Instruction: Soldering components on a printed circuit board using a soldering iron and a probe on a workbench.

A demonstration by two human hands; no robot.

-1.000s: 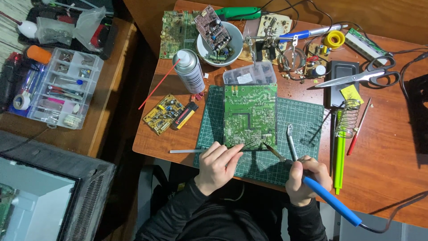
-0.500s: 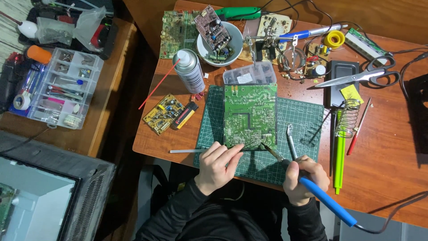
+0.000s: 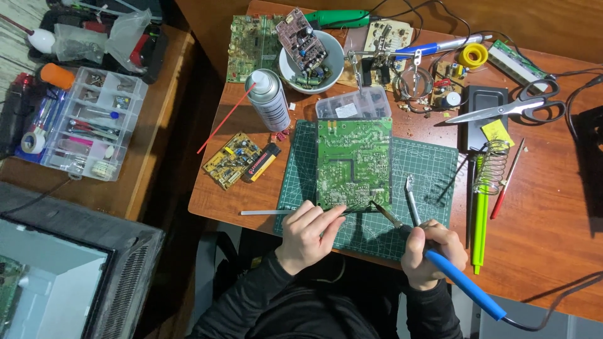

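Observation:
A green circuit board [image 3: 353,162] lies solder side up on a green cutting mat [image 3: 427,169]. My right hand [image 3: 432,252] grips a blue-handled soldering iron [image 3: 463,284]; its tip meets the board's near edge. My left hand [image 3: 308,234] pinches a thin strand of solder wire [image 3: 355,208] that reaches toward the same spot at the board's near edge. Metal tweezers [image 3: 411,201] rest on the mat just right of the iron's tip.
Spray can [image 3: 269,100], white bowl of parts [image 3: 311,59], scissors [image 3: 509,109], coil iron stand [image 3: 490,164], green pen [image 3: 479,220], yellow small board [image 3: 233,159] and clear lidded box [image 3: 353,103] crowd the wooden desk [image 3: 553,238]. A compartment organiser [image 3: 88,122] sits on the left table.
The soldering iron's handle has shifted slightly; the tip stays at the board's near edge. My left hand keeps its place.

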